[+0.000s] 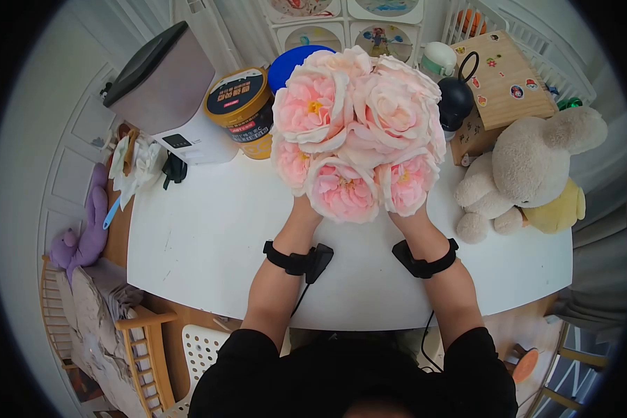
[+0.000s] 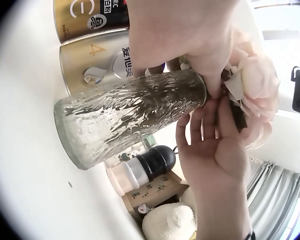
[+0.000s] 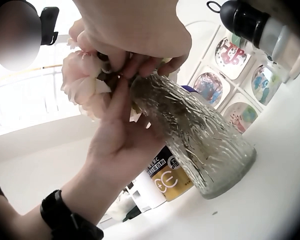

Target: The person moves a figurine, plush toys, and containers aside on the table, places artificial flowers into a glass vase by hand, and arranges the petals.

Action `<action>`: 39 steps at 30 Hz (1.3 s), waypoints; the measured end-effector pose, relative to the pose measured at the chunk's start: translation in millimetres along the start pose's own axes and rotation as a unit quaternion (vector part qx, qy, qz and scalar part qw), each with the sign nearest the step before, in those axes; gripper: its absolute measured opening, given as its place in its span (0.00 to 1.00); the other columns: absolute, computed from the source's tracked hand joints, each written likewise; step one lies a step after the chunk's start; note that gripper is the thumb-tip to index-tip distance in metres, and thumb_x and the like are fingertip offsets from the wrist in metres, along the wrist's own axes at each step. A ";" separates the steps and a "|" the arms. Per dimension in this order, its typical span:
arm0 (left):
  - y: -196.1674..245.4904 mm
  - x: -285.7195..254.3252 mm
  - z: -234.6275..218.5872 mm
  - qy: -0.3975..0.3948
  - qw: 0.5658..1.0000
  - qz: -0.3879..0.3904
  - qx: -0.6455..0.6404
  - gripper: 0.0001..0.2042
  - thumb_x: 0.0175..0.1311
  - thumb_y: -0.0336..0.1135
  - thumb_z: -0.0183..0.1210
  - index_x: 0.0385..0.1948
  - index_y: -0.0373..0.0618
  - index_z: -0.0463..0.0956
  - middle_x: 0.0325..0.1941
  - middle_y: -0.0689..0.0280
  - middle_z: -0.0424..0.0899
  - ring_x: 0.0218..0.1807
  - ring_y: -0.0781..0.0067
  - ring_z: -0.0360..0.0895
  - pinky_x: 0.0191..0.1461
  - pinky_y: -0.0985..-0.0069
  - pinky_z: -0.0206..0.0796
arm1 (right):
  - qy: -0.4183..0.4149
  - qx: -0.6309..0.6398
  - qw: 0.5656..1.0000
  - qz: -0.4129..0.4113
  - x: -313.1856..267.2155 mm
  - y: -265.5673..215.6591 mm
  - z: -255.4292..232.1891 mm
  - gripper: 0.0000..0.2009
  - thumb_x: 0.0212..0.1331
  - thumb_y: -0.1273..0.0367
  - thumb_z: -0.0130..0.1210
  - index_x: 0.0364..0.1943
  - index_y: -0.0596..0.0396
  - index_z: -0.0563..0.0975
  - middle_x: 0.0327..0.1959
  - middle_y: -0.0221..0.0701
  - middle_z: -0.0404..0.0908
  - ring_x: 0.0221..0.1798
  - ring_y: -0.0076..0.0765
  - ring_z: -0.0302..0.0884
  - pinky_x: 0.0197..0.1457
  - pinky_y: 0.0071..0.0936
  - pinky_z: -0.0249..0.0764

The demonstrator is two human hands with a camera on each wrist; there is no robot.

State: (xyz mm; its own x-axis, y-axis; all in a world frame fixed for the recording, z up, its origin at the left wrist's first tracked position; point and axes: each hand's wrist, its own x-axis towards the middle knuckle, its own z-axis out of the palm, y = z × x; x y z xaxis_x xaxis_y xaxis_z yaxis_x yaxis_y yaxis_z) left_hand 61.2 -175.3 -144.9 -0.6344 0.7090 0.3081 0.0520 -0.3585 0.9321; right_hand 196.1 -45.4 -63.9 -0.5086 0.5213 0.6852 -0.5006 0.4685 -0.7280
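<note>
A bouquet of pale pink roses (image 1: 359,132) stands in a clear textured glass vase (image 2: 130,117), which rests on the white table. Its stems show dark through the glass. My left hand (image 3: 125,137) is at the vase's mouth, its thumb up against the stems below the blooms and its fingers passing behind the neck. From the other side my right hand (image 2: 217,150) curls its fingers at the rim and among the stems. In the head view the blooms hide most of both hands and the whole vase.
Left of the bouquet on the white table (image 1: 209,230) stand a gold-and-black tin (image 1: 240,104) and a grey-and-white appliance (image 1: 167,97). To the right are a black-topped bottle (image 1: 456,97), a wooden box (image 1: 505,76) and a plush toy (image 1: 536,160).
</note>
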 end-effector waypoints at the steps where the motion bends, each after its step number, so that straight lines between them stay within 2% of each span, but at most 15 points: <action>1: 0.0 0.1 1.4 0.002 1.000 -0.012 -0.010 0.28 0.64 0.39 0.59 0.66 0.45 0.64 0.72 0.60 0.63 0.72 0.61 0.59 0.75 0.65 0.50 | 0.001 -0.009 1.000 0.000 -0.3 -0.8 0.0 0.24 0.48 0.68 0.70 0.51 0.56 0.76 0.49 0.33 0.80 0.50 0.35 0.79 0.55 0.29 0.75; 6: 7.7 2.9 7.6 0.003 0.999 -0.014 0.046 0.28 0.63 0.39 0.60 0.65 0.46 0.65 0.71 0.60 0.65 0.73 0.60 0.60 0.75 0.64 0.50 | 0.030 0.065 0.995 0.063 -5.8 2.6 -0.6 0.22 0.49 0.70 0.69 0.49 0.57 0.76 0.48 0.32 0.80 0.50 0.31 0.78 0.53 0.28 0.76; 9: 11.6 3.3 8.9 -0.010 0.999 0.000 0.054 0.28 0.63 0.40 0.61 0.65 0.47 0.66 0.71 0.61 0.66 0.73 0.60 0.60 0.75 0.64 0.50 | -0.012 -0.120 0.991 -0.055 -4.9 7.9 -7.6 0.24 0.50 0.71 0.68 0.53 0.57 0.74 0.51 0.32 0.79 0.51 0.31 0.78 0.55 0.28 0.75; 13: 26.3 2.4 11.6 -0.029 0.981 0.075 0.176 0.28 0.62 0.39 0.62 0.65 0.48 0.67 0.70 0.62 0.67 0.72 0.62 0.62 0.75 0.65 0.51 | -0.010 -0.121 0.992 0.021 -12.5 19.4 -10.8 0.26 0.51 0.71 0.67 0.56 0.57 0.72 0.54 0.33 0.78 0.53 0.31 0.77 0.57 0.29 0.74; 15: 24.0 4.5 14.5 -0.009 0.986 0.071 0.148 0.29 0.60 0.38 0.64 0.65 0.48 0.67 0.70 0.62 0.68 0.71 0.63 0.63 0.75 0.66 0.52 | -0.021 -0.223 0.974 -0.022 -10.6 20.0 -13.5 0.26 0.52 0.71 0.66 0.57 0.57 0.71 0.54 0.33 0.77 0.54 0.31 0.76 0.58 0.29 0.73; 19: 15.8 6.3 13.0 -0.005 0.996 0.072 0.060 0.29 0.58 0.34 0.67 0.63 0.46 0.68 0.67 0.63 0.72 0.67 0.66 0.68 0.71 0.67 0.58 | 0.010 -0.069 0.997 0.045 -7.1 7.9 -10.5 0.25 0.54 0.72 0.64 0.57 0.58 0.70 0.54 0.34 0.77 0.55 0.30 0.76 0.58 0.29 0.74; 24: 23.2 9.0 13.6 0.049 0.986 -0.048 -0.153 0.27 0.60 0.33 0.67 0.60 0.43 0.68 0.63 0.63 0.73 0.62 0.71 0.72 0.66 0.70 0.65 | 0.050 0.034 0.995 0.082 -11.6 7.0 -0.5 0.24 0.56 0.72 0.63 0.57 0.58 0.70 0.53 0.34 0.77 0.55 0.30 0.76 0.57 0.29 0.74; 27: 22.6 7.3 14.4 0.067 0.973 -0.078 -0.207 0.27 0.60 0.33 0.67 0.60 0.42 0.67 0.62 0.63 0.74 0.61 0.73 0.72 0.64 0.72 0.67 | 0.028 0.030 0.997 0.072 -13.1 3.1 -0.7 0.22 0.58 0.71 0.61 0.57 0.58 0.70 0.54 0.35 0.77 0.55 0.31 0.76 0.57 0.29 0.74; 30: 30.8 5.7 21.5 0.077 0.978 -0.064 -0.185 0.30 0.57 0.35 0.69 0.61 0.42 0.66 0.62 0.63 0.74 0.61 0.73 0.72 0.63 0.72 0.67 | -0.039 0.058 0.992 0.102 -27.8 49.8 -19.6 0.22 0.60 0.72 0.60 0.58 0.57 0.69 0.56 0.35 0.75 0.56 0.32 0.76 0.58 0.30 0.75; 31: 37.5 4.9 26.5 0.078 0.981 -0.053 -0.172 0.31 0.55 0.35 0.71 0.61 0.41 0.66 0.62 0.63 0.73 0.61 0.73 0.72 0.63 0.73 0.67 | -0.070 -0.120 0.990 0.031 -24.1 50.2 -28.8 0.22 0.61 0.71 0.59 0.59 0.57 0.69 0.56 0.35 0.75 0.56 0.32 0.75 0.59 0.31 0.75; 33: 50.2 4.9 34.9 0.072 0.995 0.028 -0.065 0.35 0.52 0.37 0.73 0.62 0.41 0.65 0.63 0.62 0.73 0.62 0.72 0.72 0.65 0.72 0.65 | -0.125 -0.457 0.873 -0.115 -17.3 46.6 -43.8 0.22 0.63 0.70 0.58 0.60 0.57 0.68 0.57 0.35 0.74 0.56 0.34 0.75 0.60 0.32 0.74; 36: 10.2 3.4 35.1 0.100 0.991 0.083 0.024 0.38 0.48 0.37 0.75 0.62 0.40 0.64 0.65 0.61 0.71 0.64 0.70 0.71 0.66 0.71 0.64 | -0.067 -0.335 0.940 -0.010 -24.2 47.7 -47.6 0.20 0.66 0.71 0.53 0.61 0.56 0.67 0.60 0.35 0.72 0.60 0.35 0.72 0.65 0.32 0.71; 37: 7.4 4.0 38.1 0.115 0.989 0.089 0.041 0.39 0.47 0.37 0.75 0.62 0.40 0.64 0.65 0.61 0.71 0.64 0.70 0.70 0.67 0.70 0.63 | -0.042 -0.109 0.991 0.066 -18.7 35.3 -41.4 0.19 0.66 0.71 0.53 0.60 0.56 0.68 0.60 0.35 0.73 0.60 0.34 0.72 0.65 0.32 0.71; 38: 6.3 2.7 41.0 0.116 0.988 0.100 0.011 0.39 0.48 0.36 0.75 0.63 0.40 0.63 0.65 0.61 0.71 0.65 0.69 0.70 0.67 0.70 0.63 | -0.013 0.122 0.983 0.137 -12.3 20.6 -33.0 0.18 0.66 0.72 0.53 0.59 0.56 0.69 0.59 0.34 0.73 0.60 0.33 0.73 0.65 0.31 0.71; 39: 28.7 4.3 50.1 0.117 0.987 0.111 -0.018 0.38 0.48 0.36 0.74 0.63 0.40 0.63 0.66 0.61 0.70 0.65 0.69 0.70 0.67 0.69 0.63 | 0.018 0.346 0.917 0.200 -8.2 10.8 -25.8 0.17 0.66 0.73 0.53 0.58 0.56 0.69 0.59 0.34 0.73 0.60 0.32 0.73 0.64 0.31 0.72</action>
State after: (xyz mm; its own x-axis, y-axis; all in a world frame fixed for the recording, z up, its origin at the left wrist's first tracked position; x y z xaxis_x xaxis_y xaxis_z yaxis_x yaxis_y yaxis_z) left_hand 98.5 -152.2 -107.3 -0.7715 0.4521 0.4476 0.1848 -0.5140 0.8376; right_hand 213.0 -26.2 -78.0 -0.7310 0.5813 0.3574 -0.6104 -0.3231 -0.7232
